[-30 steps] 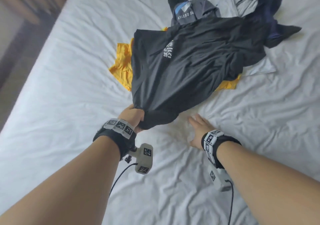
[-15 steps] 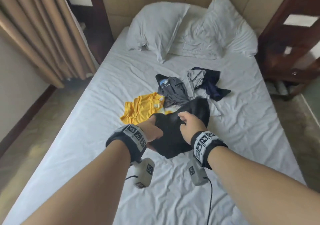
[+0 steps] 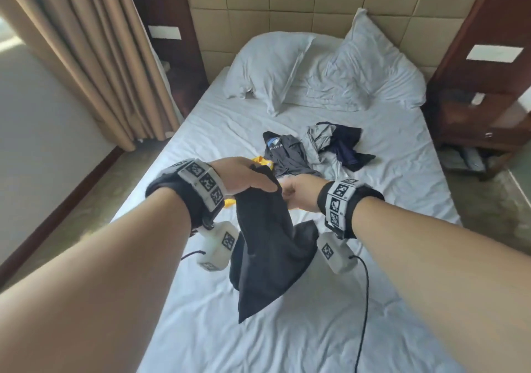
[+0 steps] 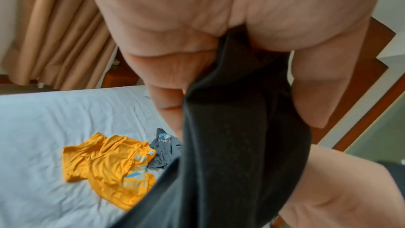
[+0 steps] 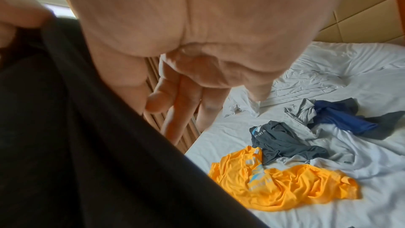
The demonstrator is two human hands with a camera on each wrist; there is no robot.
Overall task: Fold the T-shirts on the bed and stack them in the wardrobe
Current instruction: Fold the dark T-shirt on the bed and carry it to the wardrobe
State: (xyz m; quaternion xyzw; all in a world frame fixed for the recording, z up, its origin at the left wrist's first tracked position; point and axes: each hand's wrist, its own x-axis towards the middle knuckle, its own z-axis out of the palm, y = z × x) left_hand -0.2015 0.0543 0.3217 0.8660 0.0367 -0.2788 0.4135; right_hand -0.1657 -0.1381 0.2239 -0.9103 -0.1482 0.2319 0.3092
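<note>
Closest to me, the left hand [image 3: 241, 177] grips a bunched fold of the black T-shirt [image 3: 270, 252], thumb and fingers clamped on the cloth, so the shirt hangs lifted over the white bed [image 3: 287, 329] with its lower corner dangling. The right hand [image 3: 298, 193] sits just beside it against the same cloth; its fingers hang loose and fairly straight, and I cannot tell whether it pinches any fabric. Beyond the hands four more shirts lie crumpled on the sheet: one yellow T-shirt [image 5: 282, 185], mostly hidden behind the hands from above, one dark grey T-shirt [image 3: 287, 154] touching it, then one light grey shirt [image 3: 319, 139] and one navy shirt [image 3: 347, 148] tangled together. Two pillows [image 3: 267, 68] lean at the headboard, curtains [image 3: 94, 56] on the left.
</note>
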